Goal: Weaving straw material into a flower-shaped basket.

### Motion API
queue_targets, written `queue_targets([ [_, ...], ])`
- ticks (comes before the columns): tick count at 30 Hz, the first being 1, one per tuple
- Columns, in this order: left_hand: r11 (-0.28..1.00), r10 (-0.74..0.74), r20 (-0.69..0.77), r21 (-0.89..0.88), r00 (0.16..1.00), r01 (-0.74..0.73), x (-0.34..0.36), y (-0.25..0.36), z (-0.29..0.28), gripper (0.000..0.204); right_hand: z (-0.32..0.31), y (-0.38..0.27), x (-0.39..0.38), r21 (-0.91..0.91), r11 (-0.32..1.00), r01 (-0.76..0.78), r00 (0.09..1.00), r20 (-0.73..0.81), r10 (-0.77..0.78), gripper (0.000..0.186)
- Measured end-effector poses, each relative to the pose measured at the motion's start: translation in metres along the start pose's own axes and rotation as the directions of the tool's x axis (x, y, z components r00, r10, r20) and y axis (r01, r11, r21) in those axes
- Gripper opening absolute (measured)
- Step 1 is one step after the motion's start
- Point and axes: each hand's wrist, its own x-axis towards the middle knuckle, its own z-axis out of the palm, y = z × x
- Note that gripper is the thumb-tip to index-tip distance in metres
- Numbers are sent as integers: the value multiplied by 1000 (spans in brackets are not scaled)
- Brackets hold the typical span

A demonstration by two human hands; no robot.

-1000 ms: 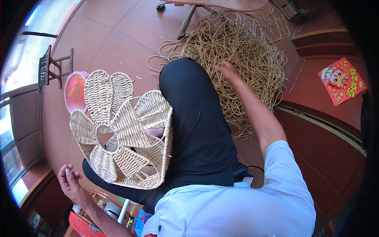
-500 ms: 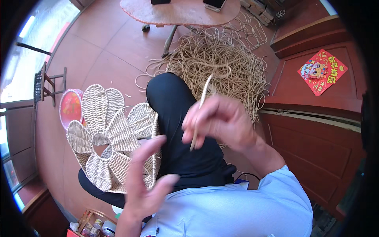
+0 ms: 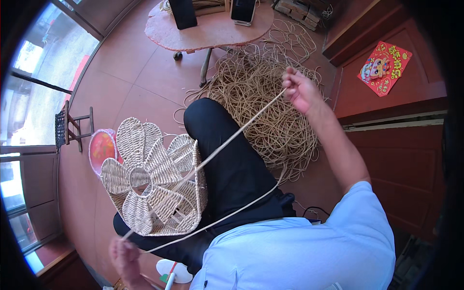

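Observation:
A pale twisted cord (image 3: pixel 231 138) is stretched slantwise between my two hands. My right hand (image 3: pixel 300 89), raised far out over the cord pile, pinches its upper end. Down at the lower left, my left hand (image 3: pixel 126 258) is closed round the other end and somewhat blurred. From there a slack length runs back across my lap toward the large heap of loose cord (image 3: pixel 270 111) on the floor. Under the taut cord, a woven flower-shaped basket (image 3: pixel 164 164) with several petals rests on my left leg. Neither hand touches the basket.
A pink-topped table (image 3: pixel 212 36) carrying two dark-screened devices stands ahead. Left of the basket are a pink round container (image 3: pixel 102 151) and a small wooden chair (image 3: pixel 72 126). A white round object (image 3: pixel 174 271) lies near my left hand; red wooden panels (image 3: pixel 391 159) line the right.
My hands have moved far apart, the right one up and away, the left one down and closed. The cord has gone from a short end in my right hand to a long taut line.

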Motion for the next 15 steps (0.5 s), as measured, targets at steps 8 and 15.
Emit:
queue_targets([
  [8, 966, 141, -853, 229, 503, 117, -125, -19, -418, 22, -70, -66, 81, -110, 994, -6, 972, -235, -20, 18],
  [15, 470, 725, -689, 486, -8, 737, -183, 22, -474, 56, -72, -86, 80, -154, 988, 33, 959, -274, -75, 16],
])
